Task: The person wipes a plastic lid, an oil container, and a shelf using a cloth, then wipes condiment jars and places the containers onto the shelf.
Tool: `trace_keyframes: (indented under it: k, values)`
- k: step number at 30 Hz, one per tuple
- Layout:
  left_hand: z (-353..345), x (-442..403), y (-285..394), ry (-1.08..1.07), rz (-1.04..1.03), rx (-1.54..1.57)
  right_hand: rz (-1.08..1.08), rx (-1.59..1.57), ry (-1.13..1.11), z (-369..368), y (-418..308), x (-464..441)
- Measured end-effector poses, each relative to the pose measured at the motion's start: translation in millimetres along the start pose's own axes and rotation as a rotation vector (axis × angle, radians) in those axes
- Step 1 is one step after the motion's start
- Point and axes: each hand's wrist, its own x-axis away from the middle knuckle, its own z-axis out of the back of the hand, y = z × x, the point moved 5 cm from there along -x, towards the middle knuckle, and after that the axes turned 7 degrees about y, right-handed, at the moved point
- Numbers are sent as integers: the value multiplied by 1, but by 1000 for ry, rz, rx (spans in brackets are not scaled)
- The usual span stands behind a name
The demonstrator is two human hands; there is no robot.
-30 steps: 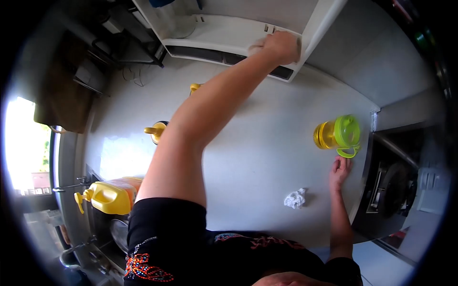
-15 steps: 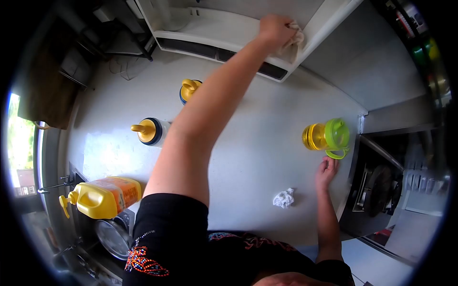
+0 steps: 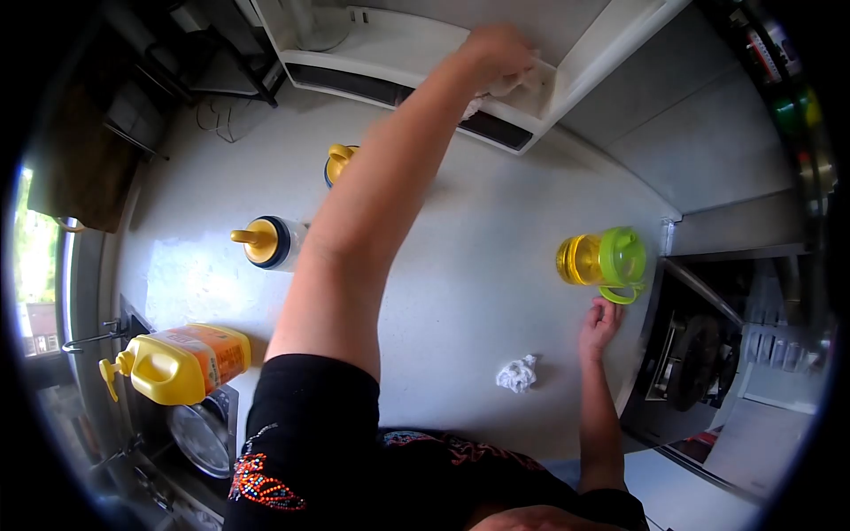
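My left hand (image 3: 503,51) is closed on a pale crumpled cloth (image 3: 506,86), pressing it against the white shelf unit (image 3: 390,49) at the back of the counter. Motion smears this hand somewhat. Farther right, my right hand (image 3: 601,327) rests on the counter with its fingers curled in. Its fingertips lie right by the green handle of a jug of yellow oil (image 3: 580,259), which has a green lid. A crumpled white tissue (image 3: 517,373) sits to the left of my right wrist.
Two yellow-lidded containers, one nearer (image 3: 266,242) and one farther (image 3: 340,163) partly behind my arm, stand left of centre. A yellow pump bottle (image 3: 190,361) is by the sink (image 3: 208,438). At the right is a gas stove (image 3: 691,354).
My left hand has slid leftward along the shelf with the cloth. My right hand stays beside the oil jug. The whole view has shifted slightly.
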Motion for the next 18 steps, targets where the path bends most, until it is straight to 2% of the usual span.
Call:
trace_keyframes:
  k: [1, 4, 5, 8, 11, 14, 18]
  values:
    - [8, 12, 3, 162, 145, 275, -21, -3, -10, 0, -2, -2]
    - [-7, 20, 49, 352, -78, -387, -45, 15, -46, 1, -6, -4]
    - [-17, 13, 37, 391, -35, -264, -26, 32, -51, 1, -4, -4]
    - [-19, 10, 40, 282, -75, -306, -1, 67, -50, 1, -4, -2]
    - [-17, 10, 26, 139, -86, -151, 0, 60, -27, -1, -2, -3]
    - [-2, 32, 41, -34, 40, 30, 12, 51, -26, -2, -2, -2]
    - [-12, 26, 43, 118, 60, -144, 31, 76, -35, -2, -2, -3]
